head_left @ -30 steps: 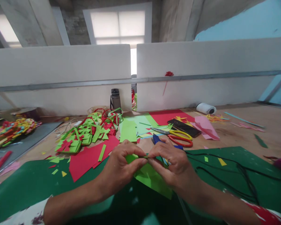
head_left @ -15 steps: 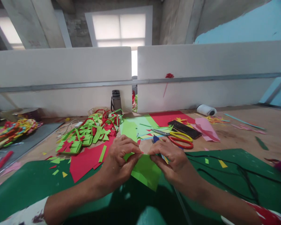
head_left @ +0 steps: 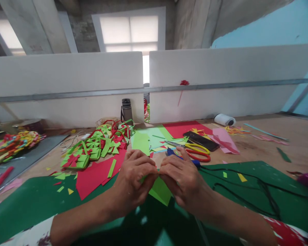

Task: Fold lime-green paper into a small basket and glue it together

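Observation:
Both hands meet over the dark green cutting mat (head_left: 30,205) and pinch the top edge of a light green paper piece (head_left: 161,191). My left hand (head_left: 133,181) curls its fingers tight on the paper's left part. My right hand (head_left: 181,179) pinches the right part, thumb and fingertips touching those of the left. Most of the paper is hidden behind the hands; a pointed corner hangs below them.
A red sheet (head_left: 94,172) lies left of my hands, with a heap of green and red paper cuttings (head_left: 97,145) behind it. Yellow-and-red scissors (head_left: 195,152), a black phone (head_left: 201,140), pink paper (head_left: 224,138) and a black cord (head_left: 246,186) lie right. A dark bottle (head_left: 126,110) stands at the white partition.
My hands have drawn closer together, fingertips now touching. The green paper has been gathered in, so less of it shows below the hands than a second ago.

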Action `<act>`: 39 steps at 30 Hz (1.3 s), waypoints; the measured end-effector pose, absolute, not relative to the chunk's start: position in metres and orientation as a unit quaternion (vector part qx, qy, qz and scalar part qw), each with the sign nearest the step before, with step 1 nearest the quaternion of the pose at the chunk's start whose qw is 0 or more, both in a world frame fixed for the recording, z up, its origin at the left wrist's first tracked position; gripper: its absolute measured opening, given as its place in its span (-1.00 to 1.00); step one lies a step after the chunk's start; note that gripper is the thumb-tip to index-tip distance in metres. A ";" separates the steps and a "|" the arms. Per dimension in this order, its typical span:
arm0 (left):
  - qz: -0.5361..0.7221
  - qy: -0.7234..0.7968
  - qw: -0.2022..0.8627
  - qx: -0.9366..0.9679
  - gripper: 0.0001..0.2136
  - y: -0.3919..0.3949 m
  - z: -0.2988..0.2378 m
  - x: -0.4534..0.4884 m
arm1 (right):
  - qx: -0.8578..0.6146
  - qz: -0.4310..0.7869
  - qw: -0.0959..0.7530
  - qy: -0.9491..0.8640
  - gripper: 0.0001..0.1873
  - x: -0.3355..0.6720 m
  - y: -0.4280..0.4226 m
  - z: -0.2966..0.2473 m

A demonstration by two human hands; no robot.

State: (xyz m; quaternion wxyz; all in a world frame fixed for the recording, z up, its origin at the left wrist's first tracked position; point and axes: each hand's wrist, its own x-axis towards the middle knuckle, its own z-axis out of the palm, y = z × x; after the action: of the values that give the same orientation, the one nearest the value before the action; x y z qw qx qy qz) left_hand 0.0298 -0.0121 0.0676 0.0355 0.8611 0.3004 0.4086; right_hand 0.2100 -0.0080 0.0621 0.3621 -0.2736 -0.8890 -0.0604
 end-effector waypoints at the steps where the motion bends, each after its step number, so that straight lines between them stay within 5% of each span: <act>1: 0.409 0.302 0.039 0.860 -0.88 -0.012 0.069 0.029 | -0.276 -0.049 0.360 -0.890 -0.83 0.211 -0.008 0.064; 22: 0.397 0.364 0.099 0.837 -0.78 -0.011 0.077 0.023 | -0.311 0.046 0.411 -0.856 -0.83 0.218 0.005 0.062; 29: 0.301 0.394 0.121 0.860 -0.70 -0.007 0.094 0.006 | -0.361 0.095 0.437 -0.818 -0.83 0.217 0.006 0.062; 34: 0.288 0.379 0.150 0.867 -0.82 -0.004 0.078 0.017 | -0.326 0.072 0.453 -0.827 -0.85 0.213 0.003 0.053; 39: 0.308 0.395 0.075 0.862 -0.78 -0.002 0.068 0.020 | -0.249 0.039 0.446 -0.859 -0.85 0.214 0.003 0.048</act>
State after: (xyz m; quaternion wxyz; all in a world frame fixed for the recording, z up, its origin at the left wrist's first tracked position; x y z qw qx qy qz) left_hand 0.0198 -0.0025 0.0681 0.0751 0.8624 0.3950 0.3076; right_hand 0.2139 0.0029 0.0478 0.4459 -0.2487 -0.8590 0.0386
